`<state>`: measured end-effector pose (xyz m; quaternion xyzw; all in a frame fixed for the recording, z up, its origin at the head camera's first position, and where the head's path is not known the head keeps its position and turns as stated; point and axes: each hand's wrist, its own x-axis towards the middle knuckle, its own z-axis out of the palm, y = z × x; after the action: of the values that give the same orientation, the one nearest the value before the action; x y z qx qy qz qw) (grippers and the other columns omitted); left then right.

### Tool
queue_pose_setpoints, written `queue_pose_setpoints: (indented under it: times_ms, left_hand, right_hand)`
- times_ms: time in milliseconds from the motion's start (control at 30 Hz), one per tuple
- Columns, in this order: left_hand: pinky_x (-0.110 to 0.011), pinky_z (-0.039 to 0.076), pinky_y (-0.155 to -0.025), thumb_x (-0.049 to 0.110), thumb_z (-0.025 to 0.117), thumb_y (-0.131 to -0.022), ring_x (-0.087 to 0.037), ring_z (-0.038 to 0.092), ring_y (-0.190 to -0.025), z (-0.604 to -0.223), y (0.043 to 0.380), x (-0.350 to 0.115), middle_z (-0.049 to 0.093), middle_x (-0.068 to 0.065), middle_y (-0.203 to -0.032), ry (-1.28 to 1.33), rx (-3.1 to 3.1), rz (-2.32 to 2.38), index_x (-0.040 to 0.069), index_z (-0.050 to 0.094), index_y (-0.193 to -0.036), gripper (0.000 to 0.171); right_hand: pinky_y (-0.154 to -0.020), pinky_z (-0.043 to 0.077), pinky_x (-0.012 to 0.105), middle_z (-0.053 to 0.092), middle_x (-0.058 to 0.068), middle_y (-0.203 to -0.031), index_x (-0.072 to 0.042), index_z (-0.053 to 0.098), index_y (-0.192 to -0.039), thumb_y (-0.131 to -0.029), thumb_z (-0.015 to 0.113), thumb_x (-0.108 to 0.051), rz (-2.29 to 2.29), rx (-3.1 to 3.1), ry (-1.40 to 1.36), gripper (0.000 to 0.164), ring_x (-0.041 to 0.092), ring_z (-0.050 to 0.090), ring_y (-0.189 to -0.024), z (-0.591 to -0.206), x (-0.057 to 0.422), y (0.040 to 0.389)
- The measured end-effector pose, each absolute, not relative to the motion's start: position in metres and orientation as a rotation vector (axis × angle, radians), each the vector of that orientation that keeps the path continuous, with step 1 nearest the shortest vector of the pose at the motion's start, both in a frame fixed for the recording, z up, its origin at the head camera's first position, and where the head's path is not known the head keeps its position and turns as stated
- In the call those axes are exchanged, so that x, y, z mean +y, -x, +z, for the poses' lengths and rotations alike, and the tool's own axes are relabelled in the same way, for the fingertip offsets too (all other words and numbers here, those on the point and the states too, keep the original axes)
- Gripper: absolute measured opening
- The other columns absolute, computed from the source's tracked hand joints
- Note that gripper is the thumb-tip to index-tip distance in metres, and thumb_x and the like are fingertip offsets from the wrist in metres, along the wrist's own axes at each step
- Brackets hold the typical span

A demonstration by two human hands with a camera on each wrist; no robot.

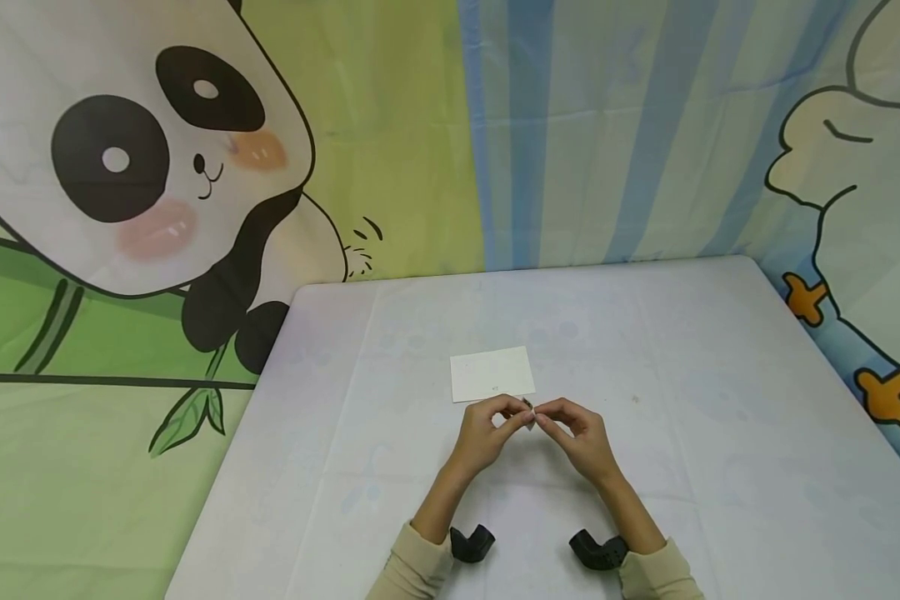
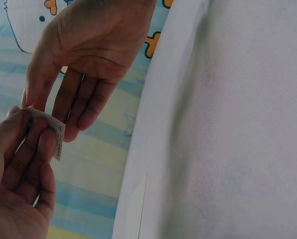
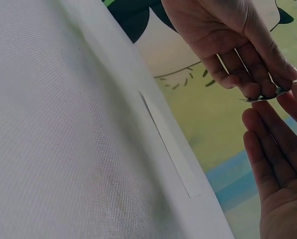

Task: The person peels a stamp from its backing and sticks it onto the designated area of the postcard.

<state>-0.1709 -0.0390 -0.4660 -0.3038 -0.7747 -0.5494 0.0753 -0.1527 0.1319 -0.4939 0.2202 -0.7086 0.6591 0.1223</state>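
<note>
Between my two hands, above the table, is a small postage stamp (image 2: pixel 60 135) with a toothed edge and small print. My left hand (image 1: pixel 486 432) pinches it between thumb and fingers, which cover much of it. From the other side, my right hand (image 1: pixel 587 443) pinches a corner with thumb and forefinger, its fingertips against those of the left. The right hand's other fingers are spread apart in the right wrist view, where the stamp (image 3: pixel 262 100) appears almost edge-on. Just beyond the hands lies a plain white rectangular paper (image 1: pixel 491 373), flat on the table.
A white cloth covers the table (image 1: pixel 390 367). Behind it hangs a printed curtain (image 1: pixel 397 142) with a panda and stripes. Black curved devices sit at both wrists, one at the left (image 1: pixel 472 544) and one at the right (image 1: pixel 598 552).
</note>
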Motion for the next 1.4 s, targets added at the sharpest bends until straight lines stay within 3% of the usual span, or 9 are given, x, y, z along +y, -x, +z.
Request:
queue_pose_setpoints:
  times_ms: [500, 600, 733, 1000, 1267, 1400]
  left_hand:
    - [-0.028, 0.049, -0.069, 0.005, 0.064, -0.085, -0.021, 0.062, -0.073, -0.462, 0.170, -0.040, 0.068, -0.011, -0.082, 0.870, -2.400, -1.647, -0.002, 0.067, -0.086, 0.008]
    - [-0.026, 0.049, -0.069, 0.005, 0.064, -0.085, -0.022, 0.062, -0.073, -0.477, 0.176, -0.040, 0.068, -0.010, -0.081, 0.866, -2.408, -1.653, -0.001, 0.067, -0.086, 0.007]
    - [-0.027, 0.049, -0.067, 0.009, 0.065, -0.085, -0.018, 0.062, -0.072, -0.501, 0.185, -0.040, 0.069, -0.005, -0.080, 0.868, -2.374, -1.676, 0.002, 0.068, -0.087, 0.008]
    - [-0.023, 0.049, -0.068, 0.013, 0.064, -0.086, -0.005, 0.060, -0.073, -0.504, 0.185, -0.040, 0.068, 0.001, -0.079, 0.900, -2.314, -1.671, 0.008, 0.068, -0.087, 0.006]
    - [-0.032, 0.050, -0.066, 0.003, 0.062, -0.086, -0.018, 0.062, -0.070, -0.501, 0.182, -0.038, 0.068, -0.008, -0.078, 0.918, -2.298, -1.690, 0.001, 0.066, -0.087, 0.004]
    - [-0.032, 0.050, -0.067, 0.011, 0.062, -0.088, -0.010, 0.061, -0.072, -0.501, 0.182, -0.038, 0.068, -0.002, -0.079, 0.909, -2.334, -1.684, 0.006, 0.066, -0.088, 0.006]
  right_hand:
    - [-0.079, 0.048, 0.024, 0.064, 0.019, -0.089, 0.008, 0.063, -0.093, -0.083, 0.055, 0.017, 1.929, -2.072, -0.643, 0.016, 0.013, 0.062, -0.086, -0.495, 0.132, 0.153]
    - [-0.078, 0.049, 0.024, 0.064, 0.019, -0.088, 0.008, 0.063, -0.093, -0.084, 0.055, 0.017, 1.921, -2.071, -0.644, 0.015, 0.013, 0.063, -0.085, -0.495, 0.132, 0.153]
    - [-0.078, 0.048, 0.022, 0.065, 0.019, -0.087, 0.008, 0.063, -0.092, -0.084, 0.054, 0.016, 1.896, -2.080, -0.626, 0.014, 0.011, 0.063, -0.084, -0.496, 0.131, 0.152]
    - [-0.076, 0.048, 0.020, 0.064, 0.019, -0.084, 0.009, 0.063, -0.089, -0.087, 0.052, 0.014, 1.847, -2.086, -0.551, 0.012, 0.008, 0.061, -0.081, -0.495, 0.128, 0.150]
    - [-0.076, 0.048, 0.019, 0.064, 0.017, -0.078, 0.010, 0.063, -0.085, -0.083, 0.055, 0.016, 1.816, -2.033, -0.511, 0.010, 0.012, 0.062, -0.076, -0.495, 0.126, 0.151]
    - [-0.075, 0.049, 0.019, 0.064, 0.016, -0.077, 0.011, 0.063, -0.084, -0.083, 0.056, 0.015, 1.807, -2.037, -0.488, 0.009, 0.012, 0.062, -0.075, -0.494, 0.126, 0.151]
